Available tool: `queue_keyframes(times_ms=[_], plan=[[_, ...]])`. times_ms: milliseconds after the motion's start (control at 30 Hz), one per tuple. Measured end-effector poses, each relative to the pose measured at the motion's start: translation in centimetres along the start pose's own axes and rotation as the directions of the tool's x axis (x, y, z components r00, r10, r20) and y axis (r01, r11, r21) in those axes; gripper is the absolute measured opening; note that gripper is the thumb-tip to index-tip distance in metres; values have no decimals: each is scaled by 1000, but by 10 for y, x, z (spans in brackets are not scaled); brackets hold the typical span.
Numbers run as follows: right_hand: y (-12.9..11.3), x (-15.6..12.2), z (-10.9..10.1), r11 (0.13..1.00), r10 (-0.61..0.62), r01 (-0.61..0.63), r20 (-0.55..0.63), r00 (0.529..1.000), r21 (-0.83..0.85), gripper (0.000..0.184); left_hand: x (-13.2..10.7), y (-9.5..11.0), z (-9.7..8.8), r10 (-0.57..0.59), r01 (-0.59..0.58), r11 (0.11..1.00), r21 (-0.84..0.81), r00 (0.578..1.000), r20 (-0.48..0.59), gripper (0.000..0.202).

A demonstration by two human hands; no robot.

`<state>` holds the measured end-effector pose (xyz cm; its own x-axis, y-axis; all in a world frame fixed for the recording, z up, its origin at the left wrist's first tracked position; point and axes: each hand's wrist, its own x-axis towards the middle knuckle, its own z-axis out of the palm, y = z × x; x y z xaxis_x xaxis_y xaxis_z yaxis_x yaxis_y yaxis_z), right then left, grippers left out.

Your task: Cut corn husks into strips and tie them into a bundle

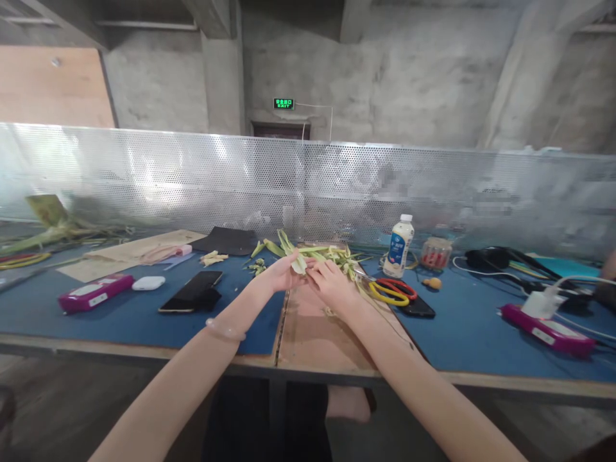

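Both my hands meet at the middle of the table over a brown board [312, 327]. My left hand [278, 274] is closed on a strip of pale green leaf [297, 262]. My right hand [330, 282] pinches the same leaf from the right side. More green leaves [332, 252] lie in a loose pile just behind my fingers. A clear bangle [224, 330] sits on my left wrist.
Red and yellow scissors [391, 291] lie right of my hands, by a white bottle [399, 247] and a small jar [436, 253]. Two dark phones [191, 292] and magenta cases [95, 292] [548, 330] rest on the blue mat [462, 327]. A perforated metal screen [192, 179] closes the back.
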<state>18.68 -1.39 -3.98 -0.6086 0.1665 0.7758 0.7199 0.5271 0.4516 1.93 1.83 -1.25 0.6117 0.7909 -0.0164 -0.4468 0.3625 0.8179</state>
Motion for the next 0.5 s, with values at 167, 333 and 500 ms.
queue_keyframes(times_ms=[167, 333, 500], plan=[[0, 0, -2, 999, -34, 34, 6, 999, -27, 24, -5, 1, 10, 42, -42, 999, -16, 999, -23, 46], [-3, 1, -8, 997, -59, 59, 6, 998, -48, 23, -4, -1, 10, 71, -73, 997, -28, 995, -72, 40], [-4, 1, -8, 997, -72, 72, 5, 997, -39, 21, 3, -3, 4, 71, -77, 996, -47, 991, -117, 28]])
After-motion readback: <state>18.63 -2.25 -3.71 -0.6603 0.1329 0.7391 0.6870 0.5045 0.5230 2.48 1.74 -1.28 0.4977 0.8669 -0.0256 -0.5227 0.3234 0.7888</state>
